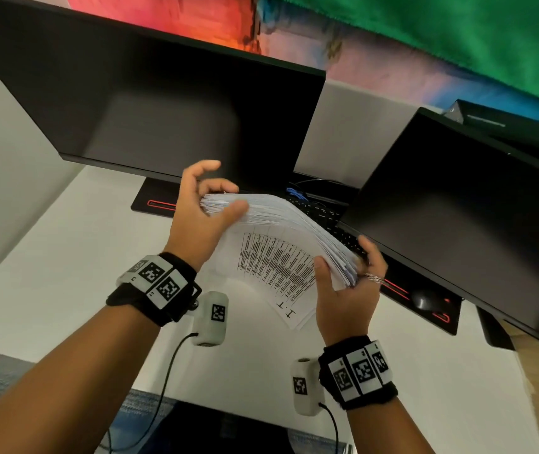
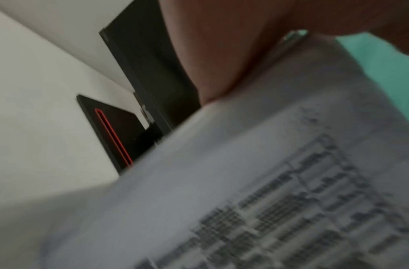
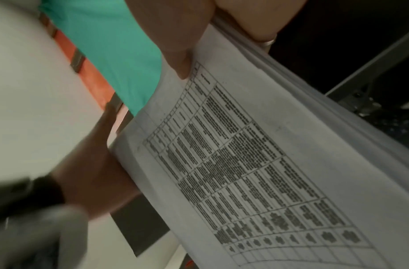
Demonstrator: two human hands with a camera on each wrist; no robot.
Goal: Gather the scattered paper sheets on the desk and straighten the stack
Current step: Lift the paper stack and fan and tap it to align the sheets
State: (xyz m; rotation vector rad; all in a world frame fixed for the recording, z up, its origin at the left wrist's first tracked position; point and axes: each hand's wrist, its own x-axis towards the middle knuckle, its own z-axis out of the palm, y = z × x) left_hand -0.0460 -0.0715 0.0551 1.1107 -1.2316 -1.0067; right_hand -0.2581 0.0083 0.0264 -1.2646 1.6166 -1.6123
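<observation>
Both hands hold the paper stack [image 1: 281, 253] in the air above the white worktop [image 1: 65, 257], in front of two dark monitors [image 1: 150, 103]. The left hand [image 1: 199, 214] clasps its far-left end, thumb on top; the right hand [image 1: 346, 290] pinches its near-right end. The stack arches between them, long axis running far-left to near-right, printed table facing the person

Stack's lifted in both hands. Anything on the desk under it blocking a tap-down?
Nothing visible: the white desk below the paper stack is bare. The keyboard and mouse lie farther back, toward the monitors.
</observation>
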